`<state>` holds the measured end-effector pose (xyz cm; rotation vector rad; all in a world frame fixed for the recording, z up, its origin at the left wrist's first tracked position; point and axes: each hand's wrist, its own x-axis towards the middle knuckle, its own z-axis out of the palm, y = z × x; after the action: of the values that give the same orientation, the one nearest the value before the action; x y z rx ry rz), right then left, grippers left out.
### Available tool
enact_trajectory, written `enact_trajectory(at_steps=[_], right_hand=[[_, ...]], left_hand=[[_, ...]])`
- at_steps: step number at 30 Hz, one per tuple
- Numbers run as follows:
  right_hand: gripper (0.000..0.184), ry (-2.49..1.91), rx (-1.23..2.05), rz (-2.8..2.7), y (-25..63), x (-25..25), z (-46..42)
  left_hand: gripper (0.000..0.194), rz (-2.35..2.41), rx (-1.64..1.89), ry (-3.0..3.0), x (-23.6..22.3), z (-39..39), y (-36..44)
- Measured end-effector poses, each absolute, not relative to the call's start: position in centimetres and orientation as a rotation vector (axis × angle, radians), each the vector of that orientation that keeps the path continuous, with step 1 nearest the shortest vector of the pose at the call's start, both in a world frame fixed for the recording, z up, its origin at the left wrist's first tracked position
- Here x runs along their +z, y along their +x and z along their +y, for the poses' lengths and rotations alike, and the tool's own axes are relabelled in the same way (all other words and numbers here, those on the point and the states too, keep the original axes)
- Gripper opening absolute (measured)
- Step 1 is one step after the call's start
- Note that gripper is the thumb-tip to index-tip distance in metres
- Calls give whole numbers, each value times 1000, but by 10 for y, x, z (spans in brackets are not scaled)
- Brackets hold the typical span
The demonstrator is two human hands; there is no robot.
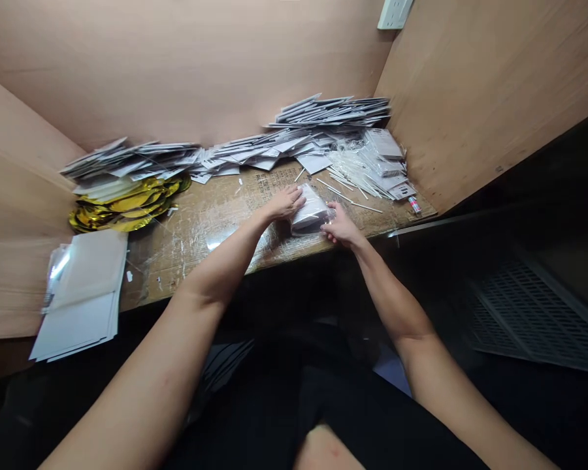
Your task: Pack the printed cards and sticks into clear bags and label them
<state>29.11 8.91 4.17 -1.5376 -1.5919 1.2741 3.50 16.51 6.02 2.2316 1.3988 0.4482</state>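
A white card in a clear plastic bag (310, 207) lies near the front edge of the cardboard-covered table. My left hand (287, 202) rests on its upper left side, fingers stretched out over the bag; the thumb is hard to see. At the right end of the bag, my right hand (340, 225) has its thumb and fingers closed on the clear plastic edge. Just behind the hands, several thin white sticks (343, 189) lie loose on the cardboard.
Flat white packets (255, 149) are heaped along the back wall. Gold foil pieces (132, 203) lie at the left, beside white sheets (83, 294) overhanging the front edge. Bagged sticks (372, 163) and a small tube (414, 205) sit at the right. Wooden panels enclose three sides.
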Motion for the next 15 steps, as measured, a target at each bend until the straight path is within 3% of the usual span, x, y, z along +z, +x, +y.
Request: enact_trajectory(at_steps=[6, 10, 15], right_hand=[[48, -1577, 161, -1891, 300, 41, 24], [47, -1337, 99, -2262, 263, 30, 0], [53, -1252, 142, -2436, 249, -1, -10]], left_hand=[[87, 1431, 245, 2289, 51, 163, 48], [80, 1407, 291, 2408, 55, 148, 64], [90, 1303, 185, 2441, 57, 150, 72]])
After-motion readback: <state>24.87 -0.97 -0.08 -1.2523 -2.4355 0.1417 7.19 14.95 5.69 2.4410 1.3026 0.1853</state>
